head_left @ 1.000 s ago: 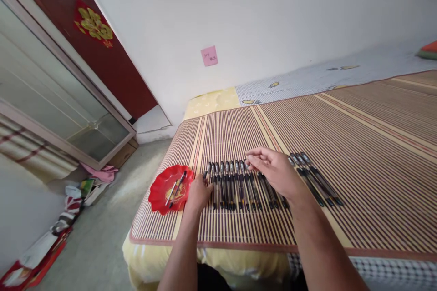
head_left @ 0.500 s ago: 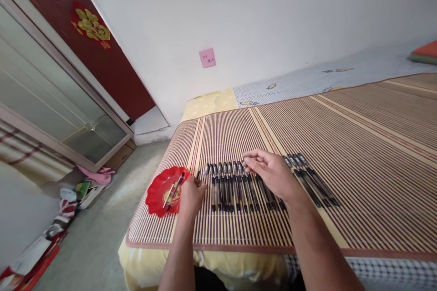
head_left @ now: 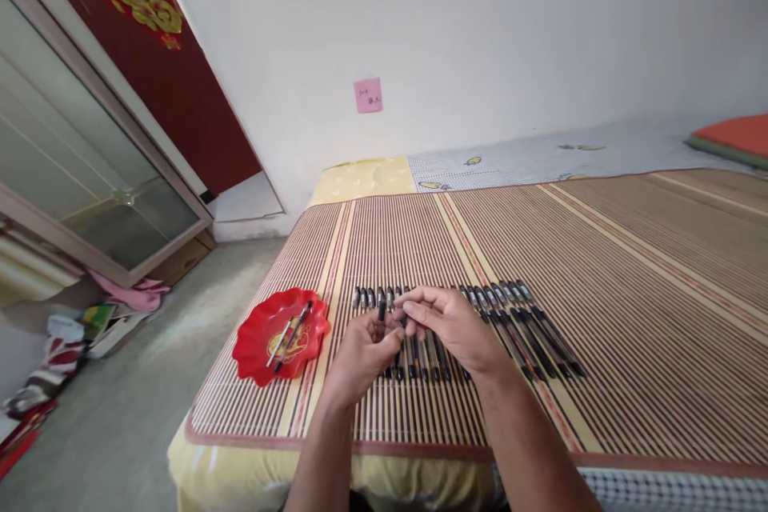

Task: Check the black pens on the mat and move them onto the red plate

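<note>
My left hand (head_left: 365, 352) is closed around a pen (head_left: 382, 310), whose black end sticks up between thumb and fingers. Just right of it, my right hand (head_left: 453, 326) has its fingers curled and its thumb against the index finger, the tips close to the left fingertips; whatever they may pinch is hidden. Under and beside both hands lies a long row of capped black pens (head_left: 531, 320) with clear barrels, side by side. To the left stands a red scalloped plate (head_left: 249, 344) holding a white, thin pen-like stick (head_left: 279, 342) and a dark one (head_left: 295, 336).
A striped bamboo mat (head_left: 396, 244) covers the bed, its near edge trimmed in brown. Left of the bed is grey floor (head_left: 150, 384) with shoes and clutter by a glass-panelled door (head_left: 102, 176). A pink note (head_left: 368, 95) sticks to the white wall.
My left hand has moved right, away from the plate, with a pen upright in it. My right hand has come left and down to meet it. The view has shifted slightly.
</note>
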Demonstrator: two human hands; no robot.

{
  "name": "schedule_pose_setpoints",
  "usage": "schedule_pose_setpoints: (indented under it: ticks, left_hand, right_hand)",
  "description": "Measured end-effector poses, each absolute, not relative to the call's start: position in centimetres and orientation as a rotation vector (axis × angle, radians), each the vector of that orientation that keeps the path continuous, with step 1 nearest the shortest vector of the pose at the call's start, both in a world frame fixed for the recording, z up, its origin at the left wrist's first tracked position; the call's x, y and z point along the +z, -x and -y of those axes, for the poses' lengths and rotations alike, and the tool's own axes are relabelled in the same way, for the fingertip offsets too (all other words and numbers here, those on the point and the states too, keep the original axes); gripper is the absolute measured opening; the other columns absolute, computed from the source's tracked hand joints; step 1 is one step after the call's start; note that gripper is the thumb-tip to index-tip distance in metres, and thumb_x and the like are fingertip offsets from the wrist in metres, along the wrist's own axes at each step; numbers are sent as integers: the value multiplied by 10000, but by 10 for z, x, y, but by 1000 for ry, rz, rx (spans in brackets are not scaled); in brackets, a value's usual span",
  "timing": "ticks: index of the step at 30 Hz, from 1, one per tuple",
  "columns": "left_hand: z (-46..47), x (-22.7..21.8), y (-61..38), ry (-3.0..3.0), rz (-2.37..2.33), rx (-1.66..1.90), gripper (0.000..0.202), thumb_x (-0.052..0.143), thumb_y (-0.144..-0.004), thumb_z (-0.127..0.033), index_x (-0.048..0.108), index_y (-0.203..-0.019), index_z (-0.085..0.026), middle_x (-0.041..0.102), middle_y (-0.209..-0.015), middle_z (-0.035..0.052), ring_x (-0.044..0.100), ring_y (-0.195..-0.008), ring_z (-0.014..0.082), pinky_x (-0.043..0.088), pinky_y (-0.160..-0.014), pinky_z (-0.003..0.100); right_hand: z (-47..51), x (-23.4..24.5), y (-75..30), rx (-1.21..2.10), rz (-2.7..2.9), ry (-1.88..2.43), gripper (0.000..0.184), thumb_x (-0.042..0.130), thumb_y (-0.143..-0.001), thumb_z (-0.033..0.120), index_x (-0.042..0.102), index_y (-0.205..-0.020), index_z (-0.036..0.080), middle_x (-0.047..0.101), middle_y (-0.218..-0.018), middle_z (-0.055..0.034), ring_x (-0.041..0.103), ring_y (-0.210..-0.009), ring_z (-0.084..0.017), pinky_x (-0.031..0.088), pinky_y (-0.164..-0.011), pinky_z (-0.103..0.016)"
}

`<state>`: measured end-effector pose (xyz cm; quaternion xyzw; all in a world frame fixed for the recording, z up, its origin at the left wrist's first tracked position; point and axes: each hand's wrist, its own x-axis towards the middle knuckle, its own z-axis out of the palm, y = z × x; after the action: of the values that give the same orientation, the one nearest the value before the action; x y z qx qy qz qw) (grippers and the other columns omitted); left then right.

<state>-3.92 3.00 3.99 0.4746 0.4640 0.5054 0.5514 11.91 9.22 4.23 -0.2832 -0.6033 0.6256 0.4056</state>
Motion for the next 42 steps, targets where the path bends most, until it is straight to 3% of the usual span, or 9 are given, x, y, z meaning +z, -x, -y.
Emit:
schedule_pose_setpoints:
  ticks: [8,10,13,17,26,42]
  left_hand:
    - [-30,27,44,-1004,-978,1200,368,814,-793,-433,611,-916,-152,580,-717,-40,309,-454,19,223,-424,180]
    - [-29,27,46,-1022,-959,1207,356,800,-818,-430,607,-930,-153,561,-699,-50,315,-456,24,234,-432,184]
    - [-27,30,48,-1091,-901,1227,363,653,-944,-480,626,-1075,-142,558,-685,-37,406,-501,58,290,-478,202]
    - [-24,31,49,-1105,-836,1250,479,446,-1043,-506,592,-1286,-120,664,-810,57,520,-605,104,329,-531,232]
    - [-22,42,45,-1295,-1001,1092,456,512,-1018,-483,692,-1242,-130,640,-762,29,394,-536,84,288,-519,237]
    - [-20,45,44,-1376,-1067,1080,452,521,-1000,-498,712,-1260,-182,613,-750,20,382,-553,108,337,-551,247]
  right_hand:
    - [-88,42,-118,1710,1437,637,281,754,-856,407,765,-998,165,702,-731,-15,610,-626,-109,504,-615,-248]
    - [-88,43,-120,1704,1434,635,267,746,-867,401,763,-997,168,694,-723,-8,616,-638,-109,512,-633,-246]
    - [-89,46,-125,1664,1355,651,252,771,-842,407,760,-948,178,703,-752,-14,617,-637,-108,535,-634,-247]
    - [-90,56,-138,1509,1136,641,212,815,-804,367,760,-920,200,725,-855,-23,624,-632,-94,556,-612,-233]
    - [-77,75,-145,912,983,676,78,696,-930,263,636,-953,219,727,-917,-18,679,-710,-128,600,-742,-314]
    - [-74,76,-148,865,1084,748,94,703,-928,276,639,-957,213,742,-933,-43,701,-704,-147,615,-756,-346]
